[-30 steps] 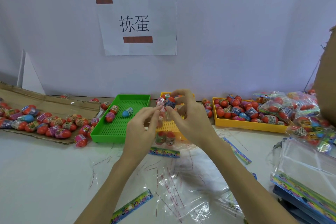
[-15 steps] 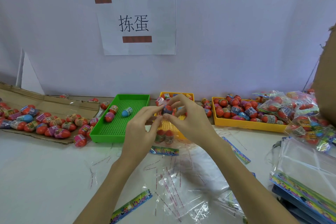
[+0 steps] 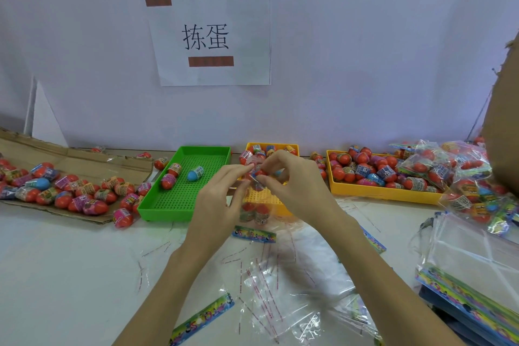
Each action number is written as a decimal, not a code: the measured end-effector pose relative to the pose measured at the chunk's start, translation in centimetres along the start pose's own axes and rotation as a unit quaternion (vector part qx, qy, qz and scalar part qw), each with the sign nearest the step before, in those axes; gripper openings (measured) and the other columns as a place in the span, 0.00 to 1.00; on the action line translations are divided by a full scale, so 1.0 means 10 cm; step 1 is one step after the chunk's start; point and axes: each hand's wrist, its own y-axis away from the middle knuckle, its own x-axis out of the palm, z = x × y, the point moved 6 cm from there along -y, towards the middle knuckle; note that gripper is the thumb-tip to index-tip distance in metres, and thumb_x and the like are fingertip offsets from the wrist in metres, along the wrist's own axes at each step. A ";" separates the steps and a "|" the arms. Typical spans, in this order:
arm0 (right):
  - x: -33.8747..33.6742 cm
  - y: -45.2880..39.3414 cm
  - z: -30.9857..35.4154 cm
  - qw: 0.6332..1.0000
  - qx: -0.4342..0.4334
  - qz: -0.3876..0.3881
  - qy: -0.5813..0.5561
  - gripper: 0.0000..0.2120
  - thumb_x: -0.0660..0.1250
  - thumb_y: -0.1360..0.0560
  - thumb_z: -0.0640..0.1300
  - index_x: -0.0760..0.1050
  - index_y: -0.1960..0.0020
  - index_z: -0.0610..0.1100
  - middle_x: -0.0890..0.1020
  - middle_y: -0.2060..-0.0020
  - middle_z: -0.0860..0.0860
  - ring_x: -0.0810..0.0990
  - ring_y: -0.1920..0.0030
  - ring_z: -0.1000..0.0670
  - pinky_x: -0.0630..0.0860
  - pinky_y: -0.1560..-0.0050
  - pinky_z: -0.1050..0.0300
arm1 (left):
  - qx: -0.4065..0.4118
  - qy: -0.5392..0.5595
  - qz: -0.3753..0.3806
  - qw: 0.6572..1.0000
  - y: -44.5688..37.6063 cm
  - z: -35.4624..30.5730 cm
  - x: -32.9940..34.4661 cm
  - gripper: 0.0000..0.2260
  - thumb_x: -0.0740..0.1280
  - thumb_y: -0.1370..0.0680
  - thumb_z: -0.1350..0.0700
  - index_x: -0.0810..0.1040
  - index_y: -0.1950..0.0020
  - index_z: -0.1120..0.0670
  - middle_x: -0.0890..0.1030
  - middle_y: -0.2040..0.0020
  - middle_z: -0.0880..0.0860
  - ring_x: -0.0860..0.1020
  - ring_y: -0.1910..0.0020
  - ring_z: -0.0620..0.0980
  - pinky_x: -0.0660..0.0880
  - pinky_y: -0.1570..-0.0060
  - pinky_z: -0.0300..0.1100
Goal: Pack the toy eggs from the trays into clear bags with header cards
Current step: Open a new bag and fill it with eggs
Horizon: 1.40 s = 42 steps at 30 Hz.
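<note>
I see my left hand (image 3: 216, 199) and right hand (image 3: 295, 185) both pinching the clear plastic bag (image 3: 254, 205) at its mouth, at twelve o'clock from the header card (image 3: 254, 234). Small red toy eggs (image 3: 255, 212) sag in its bottom: light, slippery film, best gripped by the top edge.

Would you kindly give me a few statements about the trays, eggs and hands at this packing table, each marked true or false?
1. The green tray holds only three toy eggs. True.
2. The blue egg lies in the right-hand yellow tray. False: it lies in the green tray.
3. Both the left hand and the right hand pinch the clear bag held upright between them. True.
4. The bag in the hands is empty. False: eggs sit at its bottom.
5. The paper sign lies flat on the table. False: it hangs on the wall.
</note>
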 end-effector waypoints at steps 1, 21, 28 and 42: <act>0.01 0.00 0.00 1.000 0.004 0.005 -0.008 0.09 0.74 0.22 0.47 0.81 0.44 0.45 0.85 0.53 0.54 0.83 0.56 0.57 0.82 0.52 0.62 | -0.002 0.005 -0.002 1.000 0.00 0.00 0.00 0.16 0.69 0.17 0.64 0.81 0.31 0.54 0.81 0.40 0.45 0.80 0.44 0.38 0.78 0.45 0.32; 0.14 0.00 -0.08 0.997 0.015 0.043 -0.064 0.05 0.76 0.24 0.47 0.83 0.50 0.47 0.84 0.58 0.59 0.81 0.55 0.61 0.76 0.55 0.70 | -0.131 0.184 0.104 0.969 0.08 0.15 0.26 0.39 0.76 0.23 0.54 0.59 0.17 0.40 0.67 0.26 0.44 0.80 0.36 0.50 0.80 0.39 0.47; 0.18 0.02 -0.01 0.990 -0.012 -0.013 -0.141 0.05 0.70 0.20 0.42 0.83 0.45 0.46 0.85 0.53 0.58 0.82 0.49 0.61 0.77 0.51 0.68 | -0.326 0.282 0.056 0.901 0.11 0.41 0.16 0.37 0.80 0.25 0.56 0.66 0.21 0.45 0.88 0.50 0.47 0.86 0.48 0.44 0.83 0.52 0.37; 0.87 0.19 -0.23 0.972 -0.026 0.086 0.218 0.22 0.46 0.14 0.59 0.69 0.25 0.57 0.74 0.28 0.51 0.69 0.29 0.46 0.65 0.31 0.49 | -0.338 0.209 -0.136 0.907 0.08 0.58 -0.18 0.25 0.79 0.25 0.59 0.75 0.32 0.48 0.83 0.43 0.55 0.85 0.48 0.48 0.85 0.51 0.47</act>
